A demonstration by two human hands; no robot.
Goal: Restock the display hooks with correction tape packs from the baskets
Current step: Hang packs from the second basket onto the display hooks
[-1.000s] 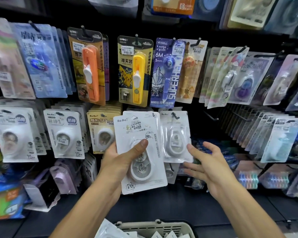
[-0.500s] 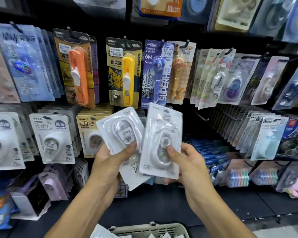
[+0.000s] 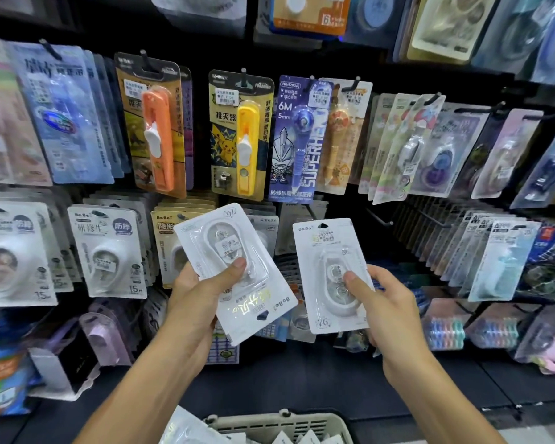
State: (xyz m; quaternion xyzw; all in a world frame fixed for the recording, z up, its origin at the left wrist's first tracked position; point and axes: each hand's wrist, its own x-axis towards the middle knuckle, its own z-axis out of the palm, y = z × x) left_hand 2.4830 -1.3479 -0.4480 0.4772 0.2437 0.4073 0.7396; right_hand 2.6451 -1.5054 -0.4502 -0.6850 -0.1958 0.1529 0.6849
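The left hand (image 3: pixel 199 302) holds a white correction tape pack (image 3: pixel 234 274) upside down and tilted, thumb pressed on its clear blister, its hang hole pointing down. The right hand (image 3: pixel 382 302) grips a second pack (image 3: pixel 330 274) upright — thumb on the blister, fingers behind the card. The two packs sit side by side, apart, in front of the display hooks (image 3: pixel 378 219), where a bare black hook juts out just above and right of the second pack. Below, between the forearms, the rim of a beige basket (image 3: pixel 279 423) shows, with more packs inside — only partly in view
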